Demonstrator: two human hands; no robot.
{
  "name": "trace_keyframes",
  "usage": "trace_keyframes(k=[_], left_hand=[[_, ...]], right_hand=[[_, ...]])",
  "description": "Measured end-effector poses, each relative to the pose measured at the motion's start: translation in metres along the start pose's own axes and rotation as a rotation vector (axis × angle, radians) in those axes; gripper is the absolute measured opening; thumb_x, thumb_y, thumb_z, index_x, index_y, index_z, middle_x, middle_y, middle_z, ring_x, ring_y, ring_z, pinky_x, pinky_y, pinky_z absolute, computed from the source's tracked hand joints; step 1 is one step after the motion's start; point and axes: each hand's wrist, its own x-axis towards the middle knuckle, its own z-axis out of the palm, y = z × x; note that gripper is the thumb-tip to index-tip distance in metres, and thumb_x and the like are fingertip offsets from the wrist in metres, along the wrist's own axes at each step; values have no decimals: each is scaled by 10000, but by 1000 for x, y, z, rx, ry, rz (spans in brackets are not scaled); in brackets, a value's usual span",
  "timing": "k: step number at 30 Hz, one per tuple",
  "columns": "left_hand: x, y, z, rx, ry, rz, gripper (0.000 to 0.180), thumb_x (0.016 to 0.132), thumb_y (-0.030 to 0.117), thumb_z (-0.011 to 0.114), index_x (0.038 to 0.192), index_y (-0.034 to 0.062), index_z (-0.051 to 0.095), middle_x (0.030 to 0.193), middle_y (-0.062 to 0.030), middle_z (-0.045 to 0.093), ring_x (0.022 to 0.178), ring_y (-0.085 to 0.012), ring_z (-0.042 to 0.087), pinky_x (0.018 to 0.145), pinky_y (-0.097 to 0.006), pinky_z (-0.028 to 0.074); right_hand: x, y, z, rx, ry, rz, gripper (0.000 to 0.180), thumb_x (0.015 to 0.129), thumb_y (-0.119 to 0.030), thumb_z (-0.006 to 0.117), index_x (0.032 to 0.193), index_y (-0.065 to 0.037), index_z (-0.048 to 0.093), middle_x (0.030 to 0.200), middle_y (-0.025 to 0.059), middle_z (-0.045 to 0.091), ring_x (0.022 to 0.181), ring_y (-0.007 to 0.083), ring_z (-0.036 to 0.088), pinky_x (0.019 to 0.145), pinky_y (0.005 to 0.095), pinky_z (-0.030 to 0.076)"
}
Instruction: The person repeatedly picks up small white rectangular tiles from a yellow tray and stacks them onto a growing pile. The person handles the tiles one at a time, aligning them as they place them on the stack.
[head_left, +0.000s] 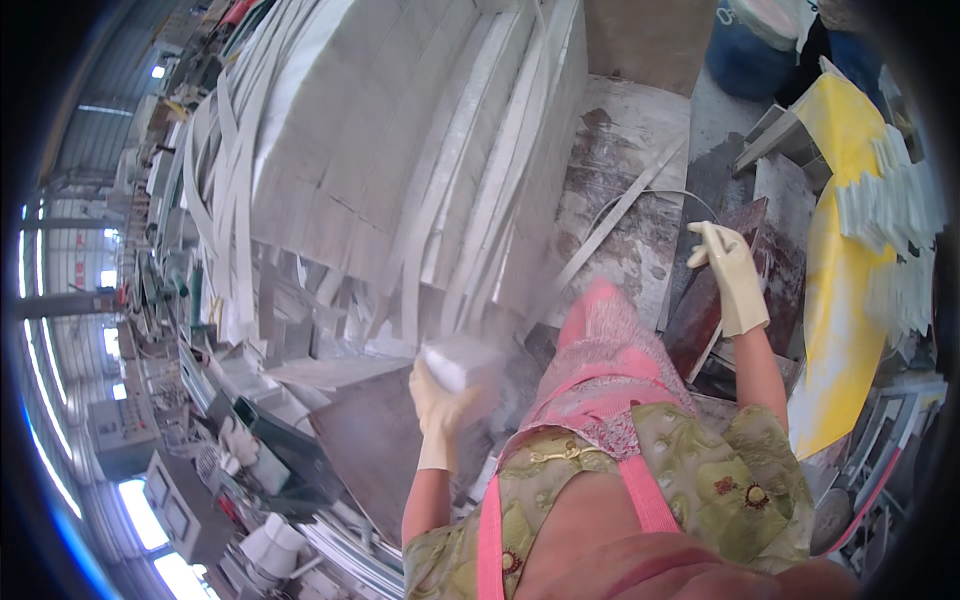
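Observation:
My left hand [437, 403], in a cream rubber glove, holds a pale white block [462, 362] between thumb and fingers. The block is blurred at its right side, and it sits just below the near ends of a large stack of long whitish slabs [370, 150]. My right hand [730, 275], gloved the same way, is raised over the right side with its fingers bent and apart, nothing visible in them. Near its fingertips curves a thin dark wire or cord [672, 191], and left of it lies a long pale strip [625, 212].
Pale straps [240, 200] hang over the stack's left side. A brown board [375, 440] lies below the left hand. At right are a yellow-and-white sheet [845, 300] and several pale stacked pieces [890, 200]. Blue barrels [750, 55] stand far right; a grey cabinet [185, 505] lower left.

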Motion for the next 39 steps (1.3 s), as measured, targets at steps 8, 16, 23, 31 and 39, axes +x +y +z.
trace_keyframes(k=[8, 16, 23, 31, 39], left_hand=[[127, 151, -35, 175, -95, 446, 1079, 492, 339, 911, 1402, -9, 449, 1233, -240, 620, 1169, -403, 609, 977, -458, 520], [307, 334, -10, 475, -83, 686, 1050, 556, 441, 924, 1371, -26, 456, 1174, -266, 627, 1079, -427, 634, 929, -475, 541], [461, 477, 40, 1004, -133, 1113, 1072, 578, 247, 917, 1478, 12, 384, 1347, -186, 570, 1203, -358, 585, 1007, -413, 518], [535, 529, 74, 1168, -190, 1266, 980, 643, 252, 877, 1459, 3, 396, 1292, -203, 586, 1217, -373, 573, 1019, -433, 495], [543, 534, 81, 1058, -304, 1098, 1037, 649, 180, 889, 1528, 106, 344, 1385, -142, 564, 1255, -358, 562, 1027, -425, 520]], right_hand=[[47, 34, -25, 53, 284, 128, 439, 1053, -386, 549, 1140, 14, 707, 757, 55, 717, 729, 120, 670, 751, 267, 511], [205, 95, 9, 178, 132, 260, 451, 1055, -394, 550, 1164, 22, 687, 867, 120, 760, 834, 178, 719, 862, 309, 541], [254, 134, -3, 130, 46, 416, 465, 1058, -405, 535, 1177, 23, 673, 908, 127, 766, 911, 190, 716, 911, 324, 519], [242, 166, -13, 200, 191, 606, 434, 1053, -364, 557, 1180, 39, 653, 963, 158, 759, 918, 220, 717, 911, 345, 527], [240, 176, -23, 206, 191, 626, 444, 1051, -363, 561, 1175, 55, 643, 970, 163, 755, 934, 237, 715, 933, 359, 535]])
